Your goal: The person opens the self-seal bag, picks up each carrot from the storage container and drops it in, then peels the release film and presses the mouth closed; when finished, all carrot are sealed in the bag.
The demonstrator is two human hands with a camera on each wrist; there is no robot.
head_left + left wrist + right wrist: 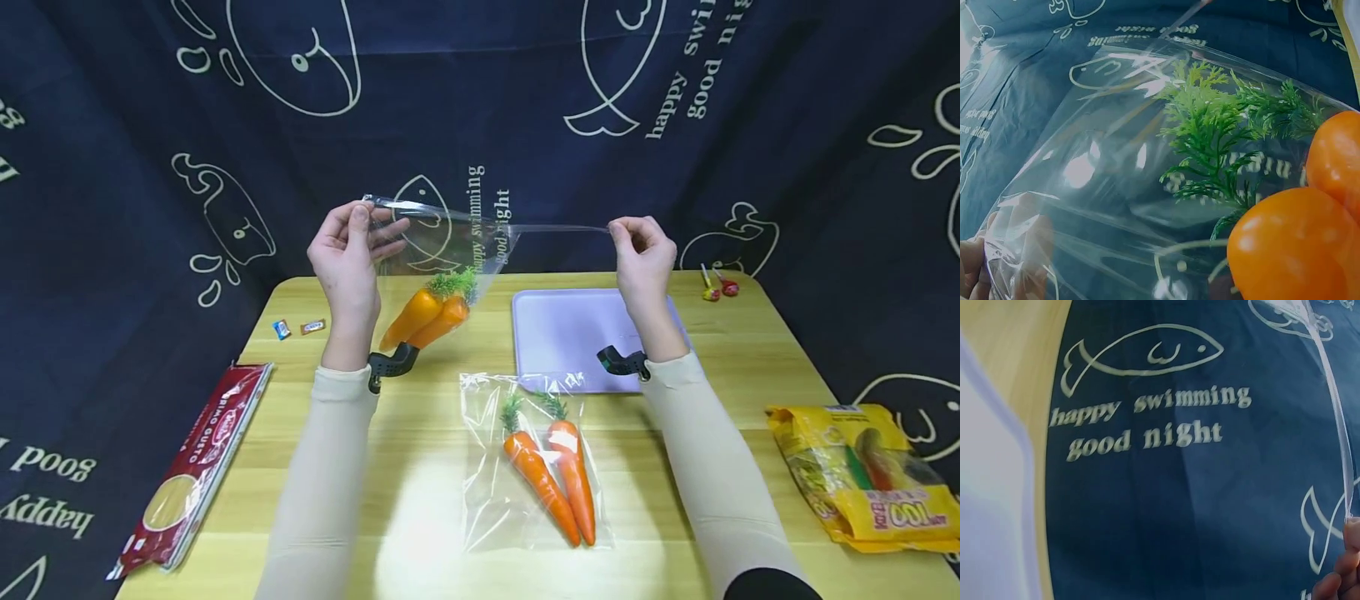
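Observation:
My left hand point(347, 250) pinches the top corner of a clear plastic bag point(1110, 169), its other fingers spread behind the film. Inside hang two orange carrots point(441, 321) with feathery green tops point(1210, 125); the bag is raised over the table's back. Between thumb and fingers, my right hand point(645, 250) pinches the end of a thin clear strip point(1338, 412), drawn taut from the bag's upper edge. Another clear bag point(483, 500), with two more carrots point(573, 467) in it, lies flat on the table below, its top touching or overlapping the lilac tray point(551, 333).
On the left of the wooden table point(420, 467) lie a red spaghetti packet point(198, 467) and two small wrapped sweets point(281, 329). To the right are a yellow snack bag point(862, 475) and two lollipops point(720, 287). A dark printed cloth point(480, 100) hangs behind.

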